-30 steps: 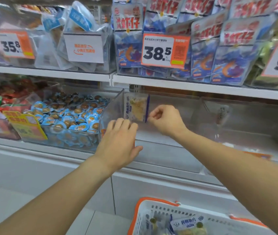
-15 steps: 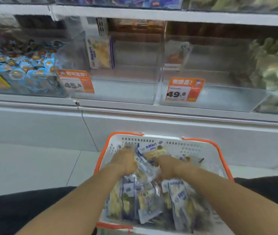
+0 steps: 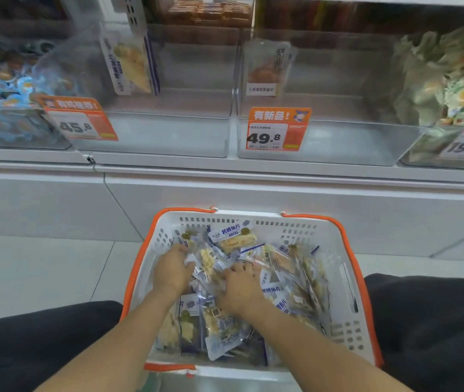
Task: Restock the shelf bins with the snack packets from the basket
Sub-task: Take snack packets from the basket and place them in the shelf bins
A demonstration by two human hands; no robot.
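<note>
A heap of snack packets [image 3: 235, 244] is seen in one white basket [image 3: 335, 281] with an orange rim, set on the floor in front of the shelf. The packets are too many and too blurred to be counted. Two hands are laid on the heap. The left hand [image 3: 172, 269] is placed at the left side, with its fingers curled into the packets. The right hand [image 3: 239, 287] is pressed down on the middle, fingers spread. Whether any packet is gripped cannot be told. Above, two clear bins are seen, almost bare. One packet [image 3: 130, 66] stands upright in the left bin [image 3: 168, 131], well apart from the hands. One other packet [image 3: 267, 69] stands in the right bin [image 3: 338, 142]. Three price tags are counted.
</note>
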